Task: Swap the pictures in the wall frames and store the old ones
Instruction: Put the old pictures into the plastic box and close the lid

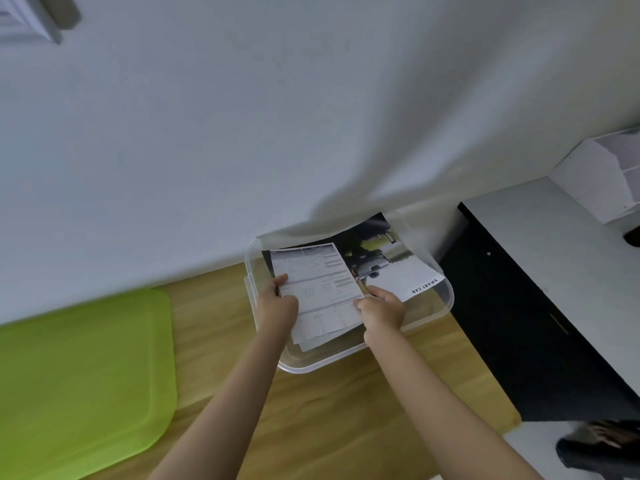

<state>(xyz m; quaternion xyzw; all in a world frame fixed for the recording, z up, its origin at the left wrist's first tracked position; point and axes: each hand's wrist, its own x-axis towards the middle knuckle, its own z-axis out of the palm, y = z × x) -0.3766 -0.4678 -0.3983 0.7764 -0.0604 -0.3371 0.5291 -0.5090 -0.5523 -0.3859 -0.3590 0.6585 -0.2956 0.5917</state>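
Fingers: left hand (pixel 277 304) and right hand (pixel 382 308) each pinch a side edge of the papers (pixel 320 292).
Papers: held over the clear box (pixel 438 313), a printed picture (pixel 375 254) underneath.
Box: on the wooden floor, by the wall.
Lid (pixel 83 375): green, left of box.
Handling: light, floppy, creases easily; grip both edges.

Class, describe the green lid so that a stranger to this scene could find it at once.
Start at the wooden floor along the white wall. Left of the clear bin that both hands reach into, the green lid lies flat and apart from it. It is the only bright lime thing, with rounded corners.
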